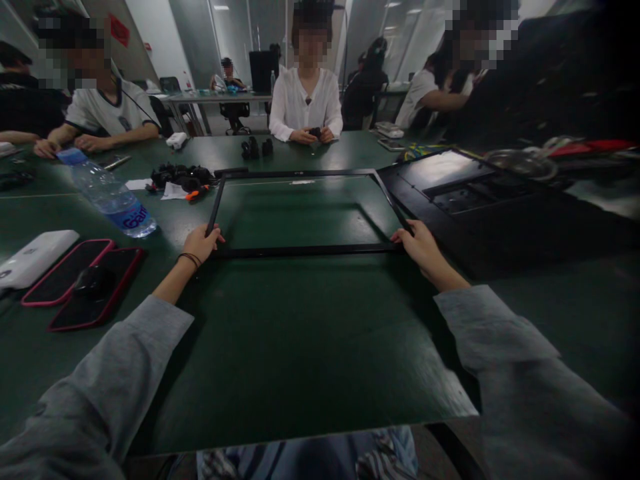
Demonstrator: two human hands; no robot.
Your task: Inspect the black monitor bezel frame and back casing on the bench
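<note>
Head view: left fingers (217, 235) and right fingers (399, 235), curled closed, grip the black frame (305, 251) by its opposite sides, beside the near corners (green bench (310, 327) beneath).

Plastic bottle (107, 193) (partly full) on green table (310, 333); dark rounded object (93, 283) atop red-edged phone (95, 310).

Frame (305, 251) sides part-hidden by left hand (200, 244), right hand (419, 245). Left of frame: white box (37, 259) edge-cropped, black pile (183, 177) too jumbled. Beyond frame: co-worker (306, 100)'s item (315, 132) too small. Right of frame: red thing (595, 147) blurred.
</note>
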